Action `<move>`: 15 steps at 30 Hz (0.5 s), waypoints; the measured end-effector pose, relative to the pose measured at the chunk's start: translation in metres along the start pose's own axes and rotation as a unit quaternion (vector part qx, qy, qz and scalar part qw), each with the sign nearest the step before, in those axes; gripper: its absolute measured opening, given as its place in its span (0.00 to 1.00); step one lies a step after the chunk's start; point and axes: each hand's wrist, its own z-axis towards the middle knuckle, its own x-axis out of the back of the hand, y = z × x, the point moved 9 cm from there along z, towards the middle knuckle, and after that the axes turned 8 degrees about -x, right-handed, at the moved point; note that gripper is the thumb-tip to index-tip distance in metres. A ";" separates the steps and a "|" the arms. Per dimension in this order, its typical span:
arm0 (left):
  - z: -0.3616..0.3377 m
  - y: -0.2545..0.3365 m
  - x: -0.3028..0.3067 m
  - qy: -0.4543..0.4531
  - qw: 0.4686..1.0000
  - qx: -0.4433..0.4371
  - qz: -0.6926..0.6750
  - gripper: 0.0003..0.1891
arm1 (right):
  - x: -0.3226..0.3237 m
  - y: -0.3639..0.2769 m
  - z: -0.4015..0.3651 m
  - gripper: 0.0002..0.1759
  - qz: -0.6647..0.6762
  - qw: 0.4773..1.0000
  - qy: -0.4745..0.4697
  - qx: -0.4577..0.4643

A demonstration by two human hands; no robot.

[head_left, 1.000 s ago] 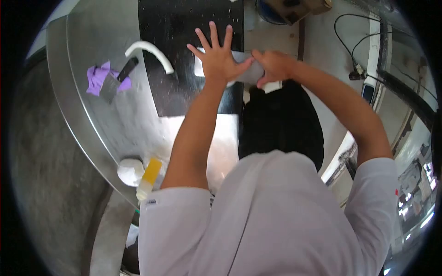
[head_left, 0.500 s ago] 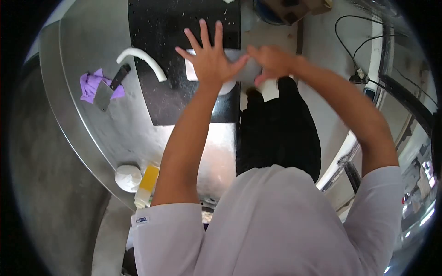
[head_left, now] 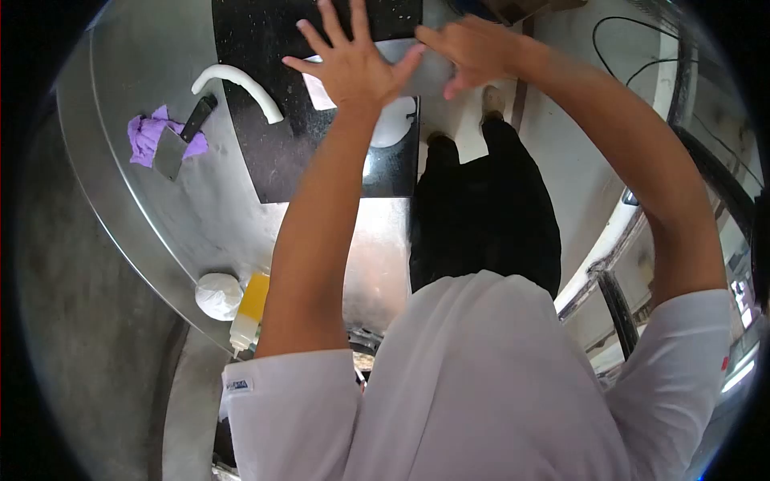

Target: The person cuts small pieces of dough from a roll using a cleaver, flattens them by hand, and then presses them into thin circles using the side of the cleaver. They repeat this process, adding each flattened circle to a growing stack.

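Note:
My left hand (head_left: 353, 72) lies palm down with its fingers spread. It is over a white flat piece (head_left: 320, 86) and the side of a grey flat sheet (head_left: 433, 70). My right hand (head_left: 477, 52) is at the sheet's right end, past the board's edge. Its index finger and thumb are apart on the sheet, and the other fingers curl under, partly hidden. A round white patch (head_left: 391, 124) lies on the black board (head_left: 277, 156) just below. At the board's left edge rests a curved white roll (head_left: 241, 80).
A cleaver (head_left: 170, 152) lies on a purple cloth (head_left: 144, 136) on the metal table (head_left: 212, 216). Near the table's lower rim are a white bundle (head_left: 218, 296) and a yellow-and-white bottle (head_left: 250, 309). A brown object (head_left: 521, 8) shows at the top, black cables (head_left: 634, 22) at the upper right.
Both hands, with the grey sheet, appear higher in the view. Table, board and cleaver have shifted up and left as well, as the view moved. More of the round white patch shows.

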 end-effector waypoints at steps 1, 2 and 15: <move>0.010 0.004 0.014 -0.081 0.991 0.079 0.068 0.59 | 0.014 0.001 0.011 0.50 -0.018 0.999 -0.032 0.007; 0.015 -0.001 0.013 -0.022 0.998 0.053 0.039 0.59 | 0.023 -0.005 0.016 0.50 -0.028 0.999 -0.023 0.003; 0.023 -0.002 0.009 -0.108 0.987 0.094 0.074 0.57 | 0.019 0.003 0.020 0.49 0.032 0.999 -0.023 -0.005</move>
